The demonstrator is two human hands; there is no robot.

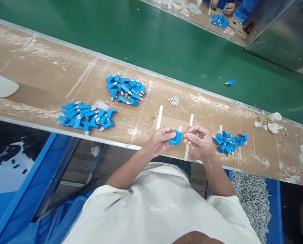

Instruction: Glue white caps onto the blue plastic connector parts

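Observation:
Between thumb and fingers, my left hand [164,138] grips a blue plastic piece [176,139] with a whitish tip pointing up. Close beside it, my right hand [199,138] pinches a small pale grey part [188,134], too small to name. Both hands are over a cardboard sheet [175,122] edged by two white strips. Beyond them lies a little heap of small grey parts [174,100]. To the right of my right hand sits a pile of blue pieces [229,143]. Two larger piles, a nearer one [86,116] and a farther one [126,88], lie to the left.
A green conveyor belt [146,37] runs behind the table, carrying one blue piece [230,82]. A clear plastic cup [101,104] and a container of sticks [270,117] stand on the table. Grey parts fill a blue bin [275,203] below. Across the belt, a co-worker's hand [229,8] shows.

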